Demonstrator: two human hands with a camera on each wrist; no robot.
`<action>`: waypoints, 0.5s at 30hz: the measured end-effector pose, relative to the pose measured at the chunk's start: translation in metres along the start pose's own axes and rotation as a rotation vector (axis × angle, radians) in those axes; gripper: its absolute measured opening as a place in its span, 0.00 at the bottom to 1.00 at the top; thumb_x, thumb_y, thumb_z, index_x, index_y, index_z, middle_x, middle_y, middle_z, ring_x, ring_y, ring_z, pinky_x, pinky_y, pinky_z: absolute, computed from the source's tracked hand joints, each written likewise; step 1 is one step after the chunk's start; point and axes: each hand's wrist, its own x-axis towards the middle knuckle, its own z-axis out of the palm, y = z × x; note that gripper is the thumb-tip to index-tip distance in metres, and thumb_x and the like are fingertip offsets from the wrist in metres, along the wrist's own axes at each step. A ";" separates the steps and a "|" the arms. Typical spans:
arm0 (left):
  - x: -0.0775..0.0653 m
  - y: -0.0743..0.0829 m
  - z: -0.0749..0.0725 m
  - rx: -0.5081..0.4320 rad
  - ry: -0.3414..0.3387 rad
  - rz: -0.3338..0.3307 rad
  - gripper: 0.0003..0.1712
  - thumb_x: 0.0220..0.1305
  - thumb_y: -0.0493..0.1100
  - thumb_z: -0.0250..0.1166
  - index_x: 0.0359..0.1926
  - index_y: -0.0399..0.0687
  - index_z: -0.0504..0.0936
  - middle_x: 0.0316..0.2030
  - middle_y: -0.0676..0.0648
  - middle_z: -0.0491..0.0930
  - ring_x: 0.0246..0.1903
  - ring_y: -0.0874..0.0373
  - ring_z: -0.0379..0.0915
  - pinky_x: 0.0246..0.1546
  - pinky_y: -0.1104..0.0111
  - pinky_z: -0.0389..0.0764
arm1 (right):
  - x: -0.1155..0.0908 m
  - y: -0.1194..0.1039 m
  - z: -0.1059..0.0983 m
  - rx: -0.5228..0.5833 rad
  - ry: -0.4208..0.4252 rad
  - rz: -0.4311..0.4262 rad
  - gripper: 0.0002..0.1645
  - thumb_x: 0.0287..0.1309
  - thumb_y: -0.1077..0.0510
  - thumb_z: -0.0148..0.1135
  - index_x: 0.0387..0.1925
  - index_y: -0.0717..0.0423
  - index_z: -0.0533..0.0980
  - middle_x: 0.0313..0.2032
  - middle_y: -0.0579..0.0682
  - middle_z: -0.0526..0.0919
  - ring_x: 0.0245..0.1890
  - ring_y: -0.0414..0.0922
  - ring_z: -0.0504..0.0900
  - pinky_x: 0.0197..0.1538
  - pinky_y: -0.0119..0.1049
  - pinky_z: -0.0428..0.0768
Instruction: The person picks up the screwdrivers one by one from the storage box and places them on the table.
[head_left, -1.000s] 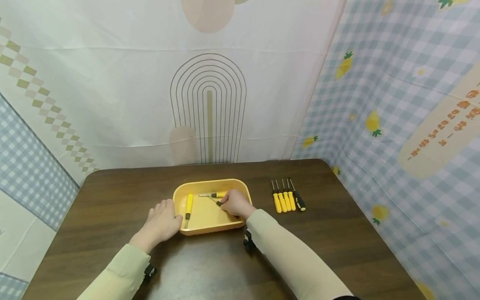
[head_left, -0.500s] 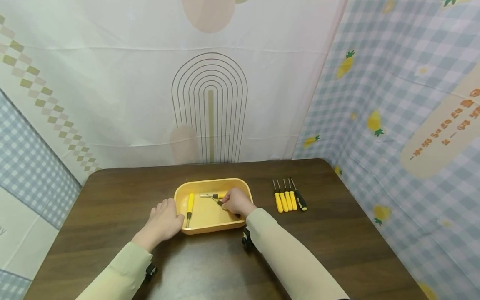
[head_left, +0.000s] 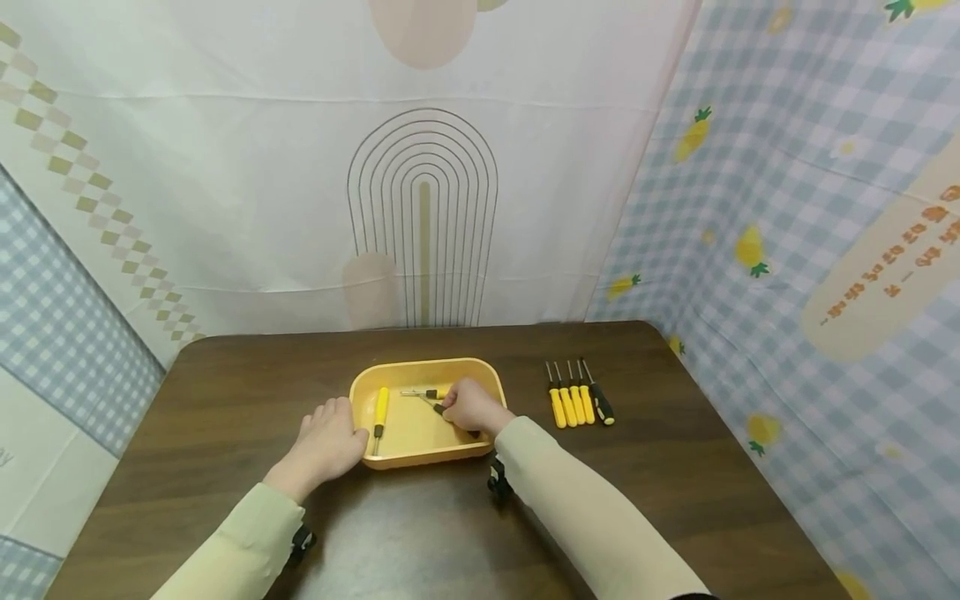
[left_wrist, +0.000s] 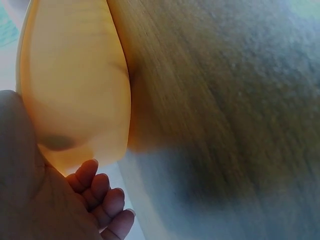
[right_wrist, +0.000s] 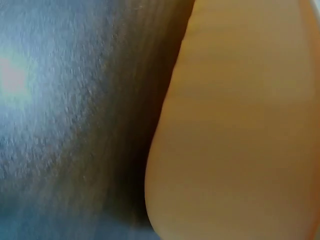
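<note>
A yellow tray [head_left: 408,457] stands on the dark wooden table, its outer wall filling much of both wrist views. At its left rim is my left hand [head_left: 327,440], thumb over the edge and fingers outside; in the left wrist view the fingertips [left_wrist: 121,222] curl beside the tray wall. My right hand [head_left: 475,406] reaches inside the tray and pinches a black-handled screwdriver [head_left: 438,408], mostly covered by the hand. Near the tray's left side lies a yellow-handled screwdriver [head_left: 382,408]. Another yellow screwdriver [head_left: 431,393] lies crosswise toward the back, its handle partly behind my right hand.
Right of the tray, several yellow-handled screwdrivers [head_left: 570,406] lie in a row, tips toward the back. A black-and-yellow screwdriver [head_left: 602,407] ends that row on the right. Patterned cloth [head_left: 262,208] hangs behind the table [head_left: 420,525], and checked cloth hangs along the right side.
Both hands hold nearly the same places at the tray. The right hand and the black-handled screwdriver shift only slightly; the whole view drifts a little with the head.
</note>
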 end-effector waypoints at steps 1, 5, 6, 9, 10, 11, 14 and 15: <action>0.000 0.000 0.000 0.002 0.000 0.002 0.19 0.61 0.47 0.55 0.43 0.33 0.68 0.35 0.42 0.68 0.38 0.45 0.64 0.38 0.54 0.62 | 0.000 0.000 -0.001 -0.004 -0.008 -0.011 0.03 0.55 0.65 0.66 0.33 0.59 0.81 0.33 0.48 0.81 0.26 0.42 0.75 0.30 0.33 0.75; 0.000 0.001 0.000 0.000 0.000 0.000 0.20 0.61 0.47 0.55 0.43 0.33 0.68 0.36 0.41 0.68 0.38 0.45 0.64 0.38 0.54 0.62 | -0.004 -0.001 -0.007 0.008 -0.047 -0.034 0.04 0.57 0.64 0.65 0.35 0.58 0.82 0.33 0.48 0.81 0.25 0.41 0.75 0.28 0.33 0.74; 0.000 0.001 0.000 0.000 0.000 -0.002 0.20 0.61 0.47 0.55 0.43 0.33 0.68 0.36 0.41 0.68 0.38 0.45 0.64 0.38 0.54 0.62 | -0.005 -0.002 -0.009 0.013 -0.055 -0.040 0.04 0.57 0.64 0.64 0.36 0.58 0.82 0.33 0.47 0.81 0.25 0.41 0.75 0.28 0.33 0.74; 0.000 0.002 -0.001 0.000 -0.001 -0.004 0.20 0.61 0.47 0.55 0.44 0.32 0.68 0.36 0.41 0.68 0.38 0.45 0.64 0.38 0.54 0.62 | -0.008 -0.006 -0.015 0.036 -0.068 -0.049 0.05 0.59 0.63 0.63 0.38 0.57 0.81 0.33 0.47 0.81 0.24 0.42 0.75 0.27 0.34 0.75; 0.000 0.002 -0.001 0.000 -0.002 -0.004 0.20 0.61 0.47 0.55 0.44 0.32 0.68 0.35 0.41 0.67 0.38 0.46 0.64 0.37 0.54 0.62 | -0.008 -0.007 -0.017 0.039 -0.065 -0.054 0.05 0.60 0.62 0.63 0.38 0.57 0.81 0.33 0.46 0.81 0.25 0.41 0.76 0.28 0.34 0.75; 0.000 0.002 -0.001 0.001 -0.002 -0.004 0.20 0.61 0.47 0.55 0.44 0.32 0.68 0.35 0.41 0.67 0.38 0.46 0.64 0.37 0.54 0.62 | -0.008 -0.008 -0.019 0.048 -0.063 -0.052 0.05 0.60 0.62 0.63 0.38 0.57 0.81 0.34 0.46 0.81 0.25 0.42 0.76 0.28 0.35 0.75; -0.001 0.002 -0.001 0.001 -0.006 -0.003 0.20 0.61 0.47 0.55 0.43 0.32 0.68 0.35 0.42 0.67 0.37 0.46 0.64 0.37 0.54 0.62 | -0.009 -0.009 -0.024 0.072 -0.055 -0.050 0.05 0.61 0.60 0.63 0.39 0.56 0.82 0.34 0.46 0.81 0.27 0.42 0.78 0.30 0.35 0.77; -0.001 0.002 -0.002 0.000 -0.007 -0.004 0.20 0.61 0.47 0.55 0.44 0.32 0.68 0.35 0.42 0.67 0.37 0.46 0.64 0.37 0.54 0.62 | -0.008 -0.010 -0.026 0.082 -0.052 -0.051 0.05 0.61 0.60 0.63 0.39 0.55 0.82 0.34 0.46 0.81 0.28 0.42 0.78 0.30 0.35 0.77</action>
